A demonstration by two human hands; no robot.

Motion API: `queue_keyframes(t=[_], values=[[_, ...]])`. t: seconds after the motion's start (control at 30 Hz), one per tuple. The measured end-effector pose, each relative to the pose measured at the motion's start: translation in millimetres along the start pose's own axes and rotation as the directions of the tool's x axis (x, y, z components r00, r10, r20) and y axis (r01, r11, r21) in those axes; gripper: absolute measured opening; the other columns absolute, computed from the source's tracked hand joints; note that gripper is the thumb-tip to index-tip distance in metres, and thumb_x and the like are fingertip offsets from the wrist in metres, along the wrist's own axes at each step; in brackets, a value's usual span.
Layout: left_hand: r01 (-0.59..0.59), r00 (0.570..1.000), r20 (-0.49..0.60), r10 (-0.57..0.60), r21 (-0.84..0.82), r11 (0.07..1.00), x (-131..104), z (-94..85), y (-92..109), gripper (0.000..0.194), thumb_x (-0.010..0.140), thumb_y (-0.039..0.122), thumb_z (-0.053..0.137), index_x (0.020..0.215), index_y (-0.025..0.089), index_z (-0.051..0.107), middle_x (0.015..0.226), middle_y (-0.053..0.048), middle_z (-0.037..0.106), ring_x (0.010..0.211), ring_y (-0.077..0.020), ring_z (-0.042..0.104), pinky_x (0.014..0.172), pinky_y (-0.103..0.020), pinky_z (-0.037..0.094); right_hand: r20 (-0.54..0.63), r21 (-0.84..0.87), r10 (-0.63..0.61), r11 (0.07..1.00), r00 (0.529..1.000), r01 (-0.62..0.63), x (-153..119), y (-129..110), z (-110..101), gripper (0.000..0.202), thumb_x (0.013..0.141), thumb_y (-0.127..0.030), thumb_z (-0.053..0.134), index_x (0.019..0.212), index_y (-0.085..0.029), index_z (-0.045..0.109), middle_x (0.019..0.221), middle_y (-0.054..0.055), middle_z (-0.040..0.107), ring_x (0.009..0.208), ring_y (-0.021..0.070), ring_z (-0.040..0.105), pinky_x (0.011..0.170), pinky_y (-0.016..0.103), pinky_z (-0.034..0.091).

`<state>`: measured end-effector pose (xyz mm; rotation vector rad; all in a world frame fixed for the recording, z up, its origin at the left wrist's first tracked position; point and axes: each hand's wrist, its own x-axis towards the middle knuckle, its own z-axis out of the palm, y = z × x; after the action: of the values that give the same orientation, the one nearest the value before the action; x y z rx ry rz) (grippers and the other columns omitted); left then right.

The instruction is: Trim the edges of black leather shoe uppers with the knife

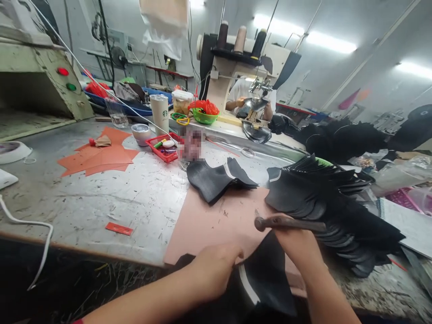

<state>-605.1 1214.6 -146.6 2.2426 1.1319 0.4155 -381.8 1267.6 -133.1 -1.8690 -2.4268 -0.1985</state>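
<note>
My left hand [221,268] is closed on a black leather-like piece [270,274] at the near edge of the table. A white strip runs across this piece, and part of it hangs below the edge. In my right hand [293,240] lies a hammer [290,223], held roughly level with its head towards the left. My right hand is beside the piece's upper corner; whether its fingers also pinch it is hidden. Under both hands is a pink board [216,225]. At the board's far side sits a small stack of similar black pieces [212,179].
A large fanned pile of black pieces [313,193] covers the right side. Orange sheets [104,155], a red basket [165,157], a tumbler [159,114] and a lidded cup [141,134] stand left and behind. Beyond is a sewing machine [222,72] with a person at it.
</note>
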Motion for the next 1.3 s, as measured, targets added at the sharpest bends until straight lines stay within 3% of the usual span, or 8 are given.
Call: queue_keyframes(t=[0.13,0.3,0.43,0.73,0.87,1.0,1.13,1.3], values=[[0.058,0.998,0.004,-0.058,0.019,0.998,-22.4,-80.3,-35.8,0.035,0.068,0.006,0.043,0.093,0.024,0.061,0.091,0.001,0.065,0.085,-0.0127,0.057,0.077,-0.022,0.043,0.216,-0.2,0.114,0.977,0.97,-0.071,-23.8,38.6,25.6,0.036,0.076,-0.009,0.037,0.099,-0.021,0.062,0.098,0.011,0.064,0.057,0.0186,0.06,0.046,0.027,0.039],[0.438,0.898,-0.204,-0.39,0.33,0.836,-82.1,-192.2,-133.3,0.03,0.074,0.02,0.037,0.09,0.022,0.063,0.088,0.006,0.066,0.082,-0.0124,0.057,0.077,-0.024,0.041,0.197,-0.175,0.11,0.982,0.974,-0.076,-37.4,51.9,38.6,0.035,0.074,-0.008,0.037,0.093,-0.023,0.062,0.101,0.007,0.063,0.071,0.0193,0.06,0.051,0.025,0.038],[0.597,0.802,-0.398,-0.446,0.497,0.629,-96.8,-226.6,-191.8,0.045,0.076,0.015,0.018,0.079,0.016,0.063,0.074,0.002,0.065,0.067,-0.0118,0.056,0.066,-0.024,0.041,0.105,-0.112,0.122,0.988,0.987,-0.11,-35.0,49.9,46.3,0.036,0.076,-0.008,0.034,0.091,-0.023,0.063,0.099,0.005,0.063,0.072,0.0195,0.059,0.054,0.026,0.038],[0.146,0.979,-0.188,-0.08,0.367,0.919,103.9,-137.5,-58.9,0.016,0.075,0.033,0.048,0.079,0.02,0.055,0.093,-0.005,0.06,0.09,-0.0199,0.054,0.081,-0.03,0.04,-0.04,0.496,0.274,0.841,0.961,-0.218,-33.2,49.9,38.3,0.023,0.074,-0.026,0.04,0.072,-0.023,0.062,0.085,0.004,0.062,0.078,0.0181,0.058,0.072,0.028,0.045],[0.185,0.977,-0.16,-0.143,0.283,0.941,152.6,-122.9,-56.3,0.021,0.066,0.033,0.06,0.082,0.019,0.058,0.083,-0.003,0.065,0.076,-0.0188,0.059,0.066,-0.026,0.044,-0.101,0.603,0.279,0.78,0.955,-0.164,-37.2,47.0,44.9,0.022,0.073,-0.028,0.042,0.075,-0.023,0.064,0.091,0.005,0.06,0.084,0.0185,0.058,0.076,0.029,0.046],[0.204,0.972,-0.163,-0.169,0.234,0.951,149.8,-146.9,-60.5,0.018,0.072,0.03,0.049,0.079,0.02,0.063,0.081,0.0,0.068,0.078,-0.0165,0.061,0.069,-0.023,0.044,-0.12,0.641,0.255,0.758,0.959,-0.121,-41.2,48.0,54.4,0.025,0.076,-0.025,0.037,0.083,-0.023,0.062,0.086,0.004,0.061,0.082,0.017,0.059,0.078,0.03,0.045],[0.111,0.971,-0.238,-0.017,0.388,0.915,109.9,-150.7,-15.5,0.026,0.077,0.032,0.04,0.082,0.022,0.063,0.077,-0.001,0.067,0.074,-0.0177,0.06,0.066,-0.025,0.041,-0.057,0.635,0.148,0.768,0.987,-0.079,-41.9,54.3,43.8,0.027,0.075,-0.022,0.038,0.089,-0.023,0.061,0.09,0.004,0.063,0.087,0.0183,0.059,0.077,0.029,0.046],[-0.189,0.953,0.282,0.112,0.265,0.945,47.1,-96.4,32.3,0.018,0.073,0.016,0.043,0.073,0.025,0.059,0.065,0.003,0.064,0.055,-0.0118,0.058,0.049,-0.019,0.038,0.085,0.589,0.128,0.793,0.988,-0.153,-36.9,56.2,9.9,0.028,0.075,-0.015,0.038,0.087,-0.022,0.063,0.089,0.003,0.063,0.085,0.0161,0.057,0.074,0.026,0.043]])
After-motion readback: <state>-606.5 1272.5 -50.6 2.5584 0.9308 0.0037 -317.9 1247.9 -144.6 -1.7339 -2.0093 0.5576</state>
